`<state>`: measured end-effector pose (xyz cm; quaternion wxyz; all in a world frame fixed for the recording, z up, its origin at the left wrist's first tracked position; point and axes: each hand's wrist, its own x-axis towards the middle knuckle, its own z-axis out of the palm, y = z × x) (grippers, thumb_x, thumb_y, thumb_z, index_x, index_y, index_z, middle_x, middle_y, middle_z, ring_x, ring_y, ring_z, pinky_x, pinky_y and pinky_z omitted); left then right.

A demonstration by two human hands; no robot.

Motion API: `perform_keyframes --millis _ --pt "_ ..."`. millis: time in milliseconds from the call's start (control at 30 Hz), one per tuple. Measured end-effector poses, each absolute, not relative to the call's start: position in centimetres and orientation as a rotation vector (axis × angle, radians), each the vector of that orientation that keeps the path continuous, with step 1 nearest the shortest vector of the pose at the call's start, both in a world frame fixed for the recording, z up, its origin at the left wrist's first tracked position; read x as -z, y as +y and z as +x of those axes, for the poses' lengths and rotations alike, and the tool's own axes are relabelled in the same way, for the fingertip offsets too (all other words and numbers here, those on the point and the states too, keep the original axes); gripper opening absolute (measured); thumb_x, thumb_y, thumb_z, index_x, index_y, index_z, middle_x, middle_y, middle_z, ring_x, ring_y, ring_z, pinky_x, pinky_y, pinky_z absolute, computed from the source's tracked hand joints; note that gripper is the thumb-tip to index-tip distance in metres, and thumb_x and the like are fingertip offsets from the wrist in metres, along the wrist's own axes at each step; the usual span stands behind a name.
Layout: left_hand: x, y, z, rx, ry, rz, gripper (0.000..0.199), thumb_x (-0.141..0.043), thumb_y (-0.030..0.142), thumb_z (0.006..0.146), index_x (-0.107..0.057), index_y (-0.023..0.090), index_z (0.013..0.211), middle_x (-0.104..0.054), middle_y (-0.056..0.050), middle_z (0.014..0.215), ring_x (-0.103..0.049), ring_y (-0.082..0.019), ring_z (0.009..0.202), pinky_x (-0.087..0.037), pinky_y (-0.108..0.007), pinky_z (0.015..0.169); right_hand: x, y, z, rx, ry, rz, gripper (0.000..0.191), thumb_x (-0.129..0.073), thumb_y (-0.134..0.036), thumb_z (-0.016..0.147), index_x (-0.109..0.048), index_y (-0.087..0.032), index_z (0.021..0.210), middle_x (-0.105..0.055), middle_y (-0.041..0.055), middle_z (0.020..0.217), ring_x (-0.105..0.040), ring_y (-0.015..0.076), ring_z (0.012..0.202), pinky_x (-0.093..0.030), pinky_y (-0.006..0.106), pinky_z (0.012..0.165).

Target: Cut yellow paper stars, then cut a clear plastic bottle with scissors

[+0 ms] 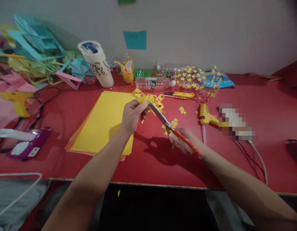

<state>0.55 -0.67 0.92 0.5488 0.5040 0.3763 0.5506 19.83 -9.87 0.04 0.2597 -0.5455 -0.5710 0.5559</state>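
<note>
Head view: left hand [131, 118] pinches yellow paper [139, 96]; right hand [184, 138], closed around scissors [187, 141], slants their blades [158, 112] forward-left to it

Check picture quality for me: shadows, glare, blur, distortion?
Head view: dim light; dark shadow on the red table near the right hand and scissors, a faint glare spot inside it; print on the bottle label too soft to read; the lean of the tumbler suggests wide-angle distortion; pixelation masks something beside the right-side glue gun.
</note>
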Motion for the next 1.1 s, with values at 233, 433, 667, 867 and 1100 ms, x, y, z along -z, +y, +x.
perform_keyframes --millis 233,433,667,867,1100 --pt "-1.0 -0.5 0.1 -1.275 0.865 1.222 0.014 -0.065 0.027 0.065 -0.063 0.017 0.056 -0.055 0.003 0.046 -0.046 -0.005 0.039 -0.036 -0.016 0.035 0.8 -9.6 20.1 -1.487 -1.572 -1.511 0.055 -0.063 -0.073 0.073 -0.046 -0.023 0.059 -0.039 -0.0096 0.034 -0.037 0.0067 0.026 -0.04 0.022 0.035" --pt "-1.3 -0.5 0.1 -1.278 0.872 1.214 0.014 -0.065 0.027 0.062 -0.063 0.017 0.053 -0.055 0.003 0.045 -0.045 -0.004 0.038 -0.035 -0.016 0.034 0.9 -9.5 20.1 -1.514 -1.564 -1.564 0.052 -0.065 -0.069 0.073 -0.047 -0.022 0.061 -0.048 -0.0064 0.04 -0.038 0.0065 0.026 -0.029 0.019 0.026" --pt "-1.3 -0.6 0.0 -1.265 0.878 1.235 0.014 -0.064 0.028 0.064 -0.063 0.018 0.054 -0.054 0.003 0.045 -0.045 -0.004 0.038 -0.035 -0.017 0.035 0.7 -9.5 19.9 -1.518 -1.54 -1.58 0.054 -0.066 -0.071 0.07 -0.046 -0.022 0.059 -0.048 -0.0065 0.039 -0.038 0.0065 0.025 -0.028 0.018 0.025" --pt "-1.3 -0.5 -0.1 -1.266 0.877 1.25 0.017 -0.063 0.03 0.065 -0.062 0.018 0.052 -0.054 0.003 0.045 -0.045 -0.005 0.038 -0.035 -0.018 0.035 0.7 -9.4 20.0 -1.514 -1.541 -1.537 0.055 -0.068 -0.072 0.069 -0.047 -0.022 0.057 -0.045 -0.0079 0.037 -0.037 0.0065 0.026 -0.029 0.019 0.027" --pt "-0.7 -0.4 -0.1 -1.231 0.926 1.267 0.021 -0.063 0.032 0.066 -0.062 0.019 0.051 -0.055 0.002 0.043 -0.046 -0.006 0.037 -0.035 -0.018 0.035 -0.2 -9.6 19.9 -1.505 -1.546 -1.488 0.051 -0.065 -0.068 0.075 -0.047 -0.023 0.058 -0.037 -0.0111 0.033 -0.038 0.007 0.028 -0.046 0.025 0.044"
